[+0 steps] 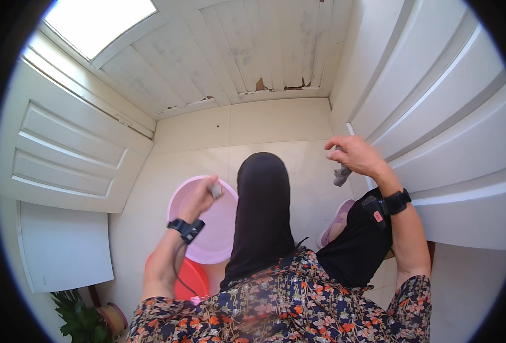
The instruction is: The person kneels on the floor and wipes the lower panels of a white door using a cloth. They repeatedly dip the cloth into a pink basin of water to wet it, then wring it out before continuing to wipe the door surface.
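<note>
My left hand (pixel 202 196) is closed on a small grey cloth (pixel 215 191) above a pink plastic basin (pixel 212 238), to the left of my knee. At the right, beside the white panelled door, my right hand (pixel 356 155) is raised over the floor and holds a crumpled grey cloth (pixel 342 175) that hangs below the fingers. Whether the two are the same kind of cloth cannot be told. A red basin (pixel 195 278) shows partly under my left forearm, next to the pink one.
White panelled doors stand at the left (pixel 69 145) and right (pixel 445 141). A door with peeling paint (pixel 236 51) is ahead. A white cabinet (pixel 66 248) and a leafy green plant (pixel 81 317) are at the lower left. A pink shoe (pixel 336 223) is on my right foot.
</note>
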`<state>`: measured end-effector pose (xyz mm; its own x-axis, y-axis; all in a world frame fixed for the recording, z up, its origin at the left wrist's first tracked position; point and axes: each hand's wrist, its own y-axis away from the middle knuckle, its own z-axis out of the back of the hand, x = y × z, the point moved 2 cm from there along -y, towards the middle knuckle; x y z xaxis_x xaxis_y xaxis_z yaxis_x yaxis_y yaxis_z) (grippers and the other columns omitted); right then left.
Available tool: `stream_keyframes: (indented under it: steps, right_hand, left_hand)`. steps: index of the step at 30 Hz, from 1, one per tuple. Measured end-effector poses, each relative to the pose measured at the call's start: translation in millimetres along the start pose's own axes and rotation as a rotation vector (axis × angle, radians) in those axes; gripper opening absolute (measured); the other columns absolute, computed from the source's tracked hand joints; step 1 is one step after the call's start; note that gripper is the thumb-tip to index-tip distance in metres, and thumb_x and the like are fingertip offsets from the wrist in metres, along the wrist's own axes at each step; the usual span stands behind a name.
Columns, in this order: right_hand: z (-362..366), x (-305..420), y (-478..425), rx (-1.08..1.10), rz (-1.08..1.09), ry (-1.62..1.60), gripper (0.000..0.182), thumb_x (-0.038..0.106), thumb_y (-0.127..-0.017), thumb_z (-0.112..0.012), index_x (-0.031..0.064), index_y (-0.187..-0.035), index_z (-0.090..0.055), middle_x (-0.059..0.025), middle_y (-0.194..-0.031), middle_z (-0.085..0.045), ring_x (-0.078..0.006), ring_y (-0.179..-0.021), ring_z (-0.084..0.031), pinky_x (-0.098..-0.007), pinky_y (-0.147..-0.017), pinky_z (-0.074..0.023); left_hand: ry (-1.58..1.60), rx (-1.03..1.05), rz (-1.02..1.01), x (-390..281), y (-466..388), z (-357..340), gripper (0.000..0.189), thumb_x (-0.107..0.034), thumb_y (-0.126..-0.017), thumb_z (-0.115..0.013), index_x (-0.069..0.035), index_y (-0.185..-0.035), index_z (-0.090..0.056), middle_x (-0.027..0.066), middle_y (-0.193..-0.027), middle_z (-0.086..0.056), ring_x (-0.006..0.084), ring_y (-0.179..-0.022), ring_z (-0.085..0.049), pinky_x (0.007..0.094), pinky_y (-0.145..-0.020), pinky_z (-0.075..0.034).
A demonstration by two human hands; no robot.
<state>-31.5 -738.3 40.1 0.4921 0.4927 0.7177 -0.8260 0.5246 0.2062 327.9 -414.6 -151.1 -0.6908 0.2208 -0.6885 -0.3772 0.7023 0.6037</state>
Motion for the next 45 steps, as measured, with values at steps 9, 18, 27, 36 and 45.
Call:
stream_keyframes:
  steps: [9, 18, 27, 36, 45]
  right_hand:
    - [23, 60, -15, -0.283, 0.179, -0.420, 0.034, 0.026, -0.087, -0.068, 0.0016, -0.111, -0.063, -0.0082, -0.090, -0.066, -0.0155, -0.080, -0.059, -0.0295, -0.074, -0.0481]
    - [23, 27, -12, -0.534, 0.112, -0.724, 0.024, 0.021, -0.092, -0.067, 0.0015, -0.105, -0.063, -0.0006, -0.090, -0.063, -0.0071, -0.082, -0.054, -0.0240, -0.071, -0.0459]
    - [58, 17, -15, -0.718, 0.040, -1.170, 0.016, 0.023, -0.095, -0.065, 0.0075, -0.100, -0.063, 0.0045, -0.081, -0.058, -0.0001, -0.060, -0.047, -0.0182, -0.047, -0.0354]
    - [48, 36, -15, -0.436, -0.052, -0.848, 0.025, 0.022, -0.092, -0.067, 0.0039, -0.108, -0.065, -0.0005, -0.093, -0.065, -0.0061, -0.077, -0.057, -0.0226, -0.068, -0.0475]
    - [45, 38, -9, -0.250, 0.057, -0.654, 0.034, 0.020, -0.084, -0.073, 0.0022, -0.113, -0.066, -0.0034, -0.096, -0.067, -0.0095, -0.086, -0.061, -0.0257, -0.077, -0.0497]
  left_hand:
    - [-0.236, 0.749, -0.250, -130, 25, -347, 0.044, -0.005, -0.094, -0.050, -0.005, -0.137, -0.045, 0.0134, -0.136, -0.051, 0.0242, -0.123, -0.053, 0.0402, -0.106, -0.044]
    - [-0.364, 0.711, -0.248, -105, 11, -368, 0.037, -0.013, -0.100, -0.055, -0.001, -0.135, -0.049, 0.0119, -0.118, -0.063, 0.0191, -0.102, -0.066, 0.0321, -0.088, -0.056]
    - [-0.509, 0.842, -0.075, -121, 9, -354, 0.019, -0.016, -0.094, -0.057, -0.001, -0.106, -0.062, 0.0085, -0.097, -0.068, 0.0148, -0.079, -0.067, 0.0287, -0.077, -0.055]
    - [-0.121, 0.914, -0.141, -116, 6, -361, 0.018, -0.019, -0.091, -0.049, -0.008, -0.105, -0.053, 0.0071, -0.115, -0.061, 0.0221, -0.112, -0.057, 0.0465, -0.101, -0.043]
    - [0.042, 0.770, -0.212, -125, 1, -365, 0.027, -0.024, -0.099, -0.040, -0.005, -0.115, -0.051, 0.0112, -0.115, -0.064, 0.0236, -0.103, -0.066, 0.0358, -0.085, -0.054]
